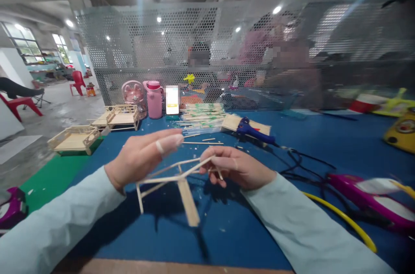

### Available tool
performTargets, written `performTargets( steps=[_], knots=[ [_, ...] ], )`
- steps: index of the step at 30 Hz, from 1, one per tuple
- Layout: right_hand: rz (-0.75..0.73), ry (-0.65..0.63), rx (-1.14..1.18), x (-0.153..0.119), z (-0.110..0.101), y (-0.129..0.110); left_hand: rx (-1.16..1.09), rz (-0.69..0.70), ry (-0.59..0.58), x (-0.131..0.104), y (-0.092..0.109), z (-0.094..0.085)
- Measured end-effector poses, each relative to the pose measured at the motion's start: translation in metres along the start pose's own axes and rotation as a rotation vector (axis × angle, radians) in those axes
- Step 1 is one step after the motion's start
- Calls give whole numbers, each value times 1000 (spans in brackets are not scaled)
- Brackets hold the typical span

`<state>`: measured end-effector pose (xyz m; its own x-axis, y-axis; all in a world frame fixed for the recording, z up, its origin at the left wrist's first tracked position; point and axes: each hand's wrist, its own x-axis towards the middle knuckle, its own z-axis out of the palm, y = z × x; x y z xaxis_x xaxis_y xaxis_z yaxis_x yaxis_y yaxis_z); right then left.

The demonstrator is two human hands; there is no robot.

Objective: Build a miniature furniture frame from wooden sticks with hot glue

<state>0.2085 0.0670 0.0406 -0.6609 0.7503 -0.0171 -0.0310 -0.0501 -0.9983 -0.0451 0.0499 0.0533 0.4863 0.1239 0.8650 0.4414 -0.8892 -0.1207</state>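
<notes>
My right hand (231, 166) pinches one end of a small wooden stick frame (188, 202), raised over the blue tabletop (162, 243). The frame is made of thin pale sticks, with one wider flat strip slanting down from its middle. My left hand (145, 153) is above the frame's left part, fingers stretched out straight; its thumb is hidden and I cannot tell whether it touches the sticks. A white band wraps one left finger. Beyond my hands lie a few loose sticks (202, 142) and a blue glue gun (254, 130).
Finished-looking stick models (74, 138) stand at left, near a pink bottle (154, 99) and a lit phone (172, 100). Bundled sticks (202, 112) lie at the back before a perforated screen (145, 49). At right are black cables (301, 159), a yellow cord (343, 215) and a purple device (366, 200).
</notes>
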Motion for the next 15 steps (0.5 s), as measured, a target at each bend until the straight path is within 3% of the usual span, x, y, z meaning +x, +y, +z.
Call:
performTargets(
  steps=[2,5,8,12,15],
  knots=[
    [-86,99,-195,-2,0,-1,133,-187,-36,-9,-20,-3],
    [-290,219,-560,1,1,9,168,-526,69,-27,-37,0],
    [-431,213,-864,8,1,25,128,-643,52,-42,-36,8],
    [-327,197,-969,11,-2,38,33,-642,-34,-50,-28,16],
    [-171,236,-767,11,-3,39,-14,-690,-63,-51,-26,16]
  ],
)
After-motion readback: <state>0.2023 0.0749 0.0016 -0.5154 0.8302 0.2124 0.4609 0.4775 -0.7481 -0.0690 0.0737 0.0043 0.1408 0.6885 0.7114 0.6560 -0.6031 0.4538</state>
